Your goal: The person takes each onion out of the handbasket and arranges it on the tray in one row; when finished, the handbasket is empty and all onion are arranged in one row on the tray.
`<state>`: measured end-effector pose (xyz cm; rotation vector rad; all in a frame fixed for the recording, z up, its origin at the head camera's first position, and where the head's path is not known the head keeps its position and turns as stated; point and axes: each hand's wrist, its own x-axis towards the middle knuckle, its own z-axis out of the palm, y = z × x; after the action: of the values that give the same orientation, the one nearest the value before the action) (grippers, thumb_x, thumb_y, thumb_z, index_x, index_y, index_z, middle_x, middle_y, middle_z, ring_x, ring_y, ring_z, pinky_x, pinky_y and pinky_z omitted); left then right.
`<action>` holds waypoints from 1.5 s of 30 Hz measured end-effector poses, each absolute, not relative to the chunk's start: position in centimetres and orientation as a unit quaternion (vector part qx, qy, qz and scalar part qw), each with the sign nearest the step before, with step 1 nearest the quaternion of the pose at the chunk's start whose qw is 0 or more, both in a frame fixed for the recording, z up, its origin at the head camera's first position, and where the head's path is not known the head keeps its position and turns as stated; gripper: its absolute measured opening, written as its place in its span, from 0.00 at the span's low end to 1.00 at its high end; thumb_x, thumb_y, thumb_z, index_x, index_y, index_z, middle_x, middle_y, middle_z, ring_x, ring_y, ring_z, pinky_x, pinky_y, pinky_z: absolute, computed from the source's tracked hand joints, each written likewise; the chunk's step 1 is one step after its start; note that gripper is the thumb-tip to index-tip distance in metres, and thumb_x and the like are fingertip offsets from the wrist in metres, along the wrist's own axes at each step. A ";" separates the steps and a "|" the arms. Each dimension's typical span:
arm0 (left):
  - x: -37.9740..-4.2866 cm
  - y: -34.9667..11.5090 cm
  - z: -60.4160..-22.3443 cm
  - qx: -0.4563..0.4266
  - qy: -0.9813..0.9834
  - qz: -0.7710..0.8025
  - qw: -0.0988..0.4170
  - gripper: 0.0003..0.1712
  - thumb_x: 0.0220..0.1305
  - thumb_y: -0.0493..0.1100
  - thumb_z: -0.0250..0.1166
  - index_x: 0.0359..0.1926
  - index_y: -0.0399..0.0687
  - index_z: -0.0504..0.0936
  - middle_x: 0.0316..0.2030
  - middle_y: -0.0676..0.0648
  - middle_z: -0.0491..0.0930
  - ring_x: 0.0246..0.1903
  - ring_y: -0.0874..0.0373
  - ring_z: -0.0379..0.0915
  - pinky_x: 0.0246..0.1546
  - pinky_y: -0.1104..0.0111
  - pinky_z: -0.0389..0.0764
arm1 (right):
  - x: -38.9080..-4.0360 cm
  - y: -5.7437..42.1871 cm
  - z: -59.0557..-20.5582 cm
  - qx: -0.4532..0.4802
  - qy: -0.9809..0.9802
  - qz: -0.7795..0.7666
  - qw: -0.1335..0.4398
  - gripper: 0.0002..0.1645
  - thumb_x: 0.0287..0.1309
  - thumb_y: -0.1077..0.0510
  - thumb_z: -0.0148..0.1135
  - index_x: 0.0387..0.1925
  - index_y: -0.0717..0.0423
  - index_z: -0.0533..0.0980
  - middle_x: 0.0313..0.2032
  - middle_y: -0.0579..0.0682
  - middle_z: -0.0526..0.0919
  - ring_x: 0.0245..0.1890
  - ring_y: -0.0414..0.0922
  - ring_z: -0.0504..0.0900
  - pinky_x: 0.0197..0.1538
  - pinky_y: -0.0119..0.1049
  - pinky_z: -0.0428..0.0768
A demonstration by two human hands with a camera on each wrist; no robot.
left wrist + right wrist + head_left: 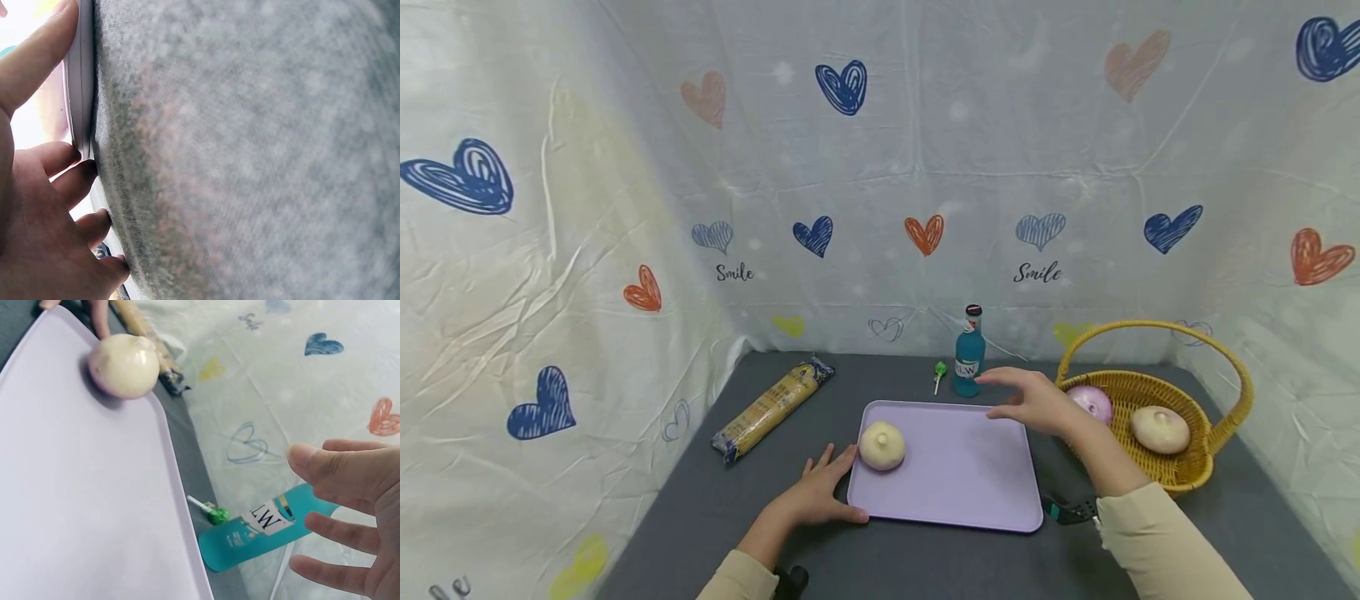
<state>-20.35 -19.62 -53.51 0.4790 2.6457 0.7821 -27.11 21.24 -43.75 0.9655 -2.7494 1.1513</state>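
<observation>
My left hand (820, 493) rests at the left side of a lilac tray (962, 475), its thumb at the near left corner and fingers spread along the edge. In the left wrist view, the fingertips are right at the tray's rim (76, 94). A pale onion (882, 446) sits on the tray's left part, close to this hand. My right hand (1036, 402) hovers over the far right corner of the tray with nothing between its parted thumb and fingers. Behind its fingertips stands a blue bottle (970, 354) with a white label, upright.
A yellow wicker basket (1198, 477) with a tall handle stands at right, holding a purple onion (1092, 403) and a pale onion (1161, 429). A green lollipop (940, 372) lies left of the bottle. At left lies a long pack of noodles (771, 408). A heart-printed curtain surrounds the table.
</observation>
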 end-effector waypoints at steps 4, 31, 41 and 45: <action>-20.4 -19.7 -53.6 0.167 0.931 0.277 0.170 0.67 0.48 0.67 0.77 0.80 0.47 0.52 0.79 0.43 0.52 0.79 0.35 0.33 0.72 0.32 0.35 | -27.2 21.6 -43.9 0.304 -0.878 0.369 0.004 0.32 0.55 0.57 0.75 0.62 0.55 0.78 0.62 0.59 0.79 0.63 0.59 0.77 0.50 0.49 0.86; -20.5 -19.5 -53.1 0.169 0.931 0.276 0.169 0.67 0.48 0.67 0.77 0.80 0.48 0.52 0.79 0.42 0.52 0.79 0.34 0.33 0.72 0.32 0.35 | -26.2 25.6 -43.4 0.240 -0.908 0.342 -0.003 0.32 0.58 0.51 0.74 0.63 0.52 0.77 0.63 0.58 0.79 0.61 0.61 0.78 0.52 0.54 0.84; -20.6 -19.6 -53.5 0.171 0.930 0.275 0.173 0.67 0.48 0.67 0.76 0.80 0.48 0.51 0.79 0.42 0.52 0.79 0.35 0.33 0.72 0.32 0.35 | -26.1 26.9 -43.4 0.226 -0.911 0.345 -0.016 0.33 0.58 0.51 0.73 0.64 0.52 0.76 0.64 0.62 0.77 0.34 0.45 0.81 0.34 0.35 0.80; -20.6 -19.6 -53.6 0.168 0.930 0.277 0.172 0.68 0.48 0.68 0.77 0.80 0.48 0.51 0.79 0.43 0.52 0.79 0.35 0.33 0.72 0.32 0.35 | -26.1 27.3 -43.4 0.224 -0.913 0.341 -0.011 0.33 0.58 0.51 0.74 0.64 0.52 0.76 0.63 0.61 0.78 0.45 0.53 0.82 0.44 0.45 0.85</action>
<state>-20.58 -19.61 -53.59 0.4779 2.6405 0.7855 -26.09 27.25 -43.40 0.7096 -2.8878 1.0794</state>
